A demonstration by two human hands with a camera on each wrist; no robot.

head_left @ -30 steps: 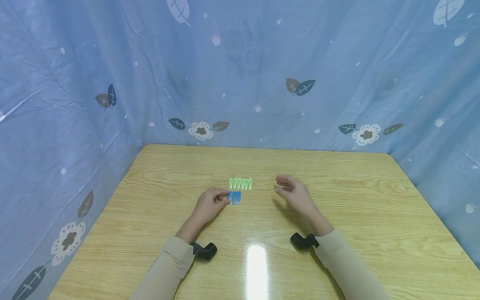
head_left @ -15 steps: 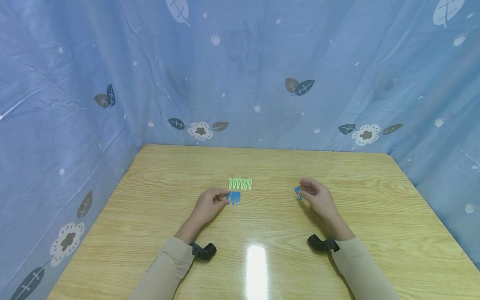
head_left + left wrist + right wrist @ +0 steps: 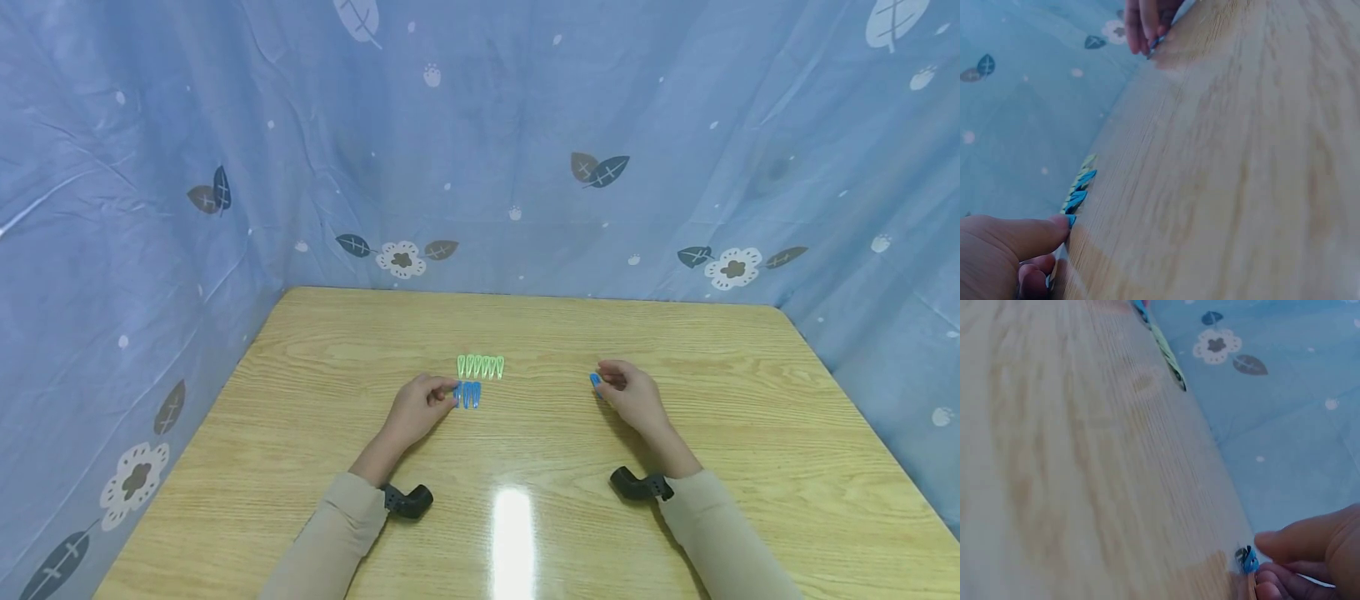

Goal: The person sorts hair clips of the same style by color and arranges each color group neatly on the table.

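A row of several green snap hair clips [image 3: 480, 367] lies on the wooden table. Just in front of it are three blue snap hair clips [image 3: 467, 396], side by side. My left hand [image 3: 417, 408] pinches the leftmost blue clip by its ends between thumb and finger; the left wrist view shows that clip [image 3: 1071, 220] at the thumb tip. Well to the right, my right hand [image 3: 633, 398] pinches another blue hair clip [image 3: 596, 381] between thumb and fingers. The fingers partly cover this clip [image 3: 1249, 559] in the right wrist view.
The wooden table [image 3: 712, 383] reaches back to a blue patterned curtain [image 3: 480, 150], which also hangs along both sides. A black wrist mount [image 3: 408, 502] sits on the left forearm, and a similar mount [image 3: 636, 483] on the right. Light glares off the table's front [image 3: 513, 542].
My right hand has moved to the right, away from the rows, and its fingers have closed on a blue hair clip there. The left hand has stayed at the leftmost blue clip.
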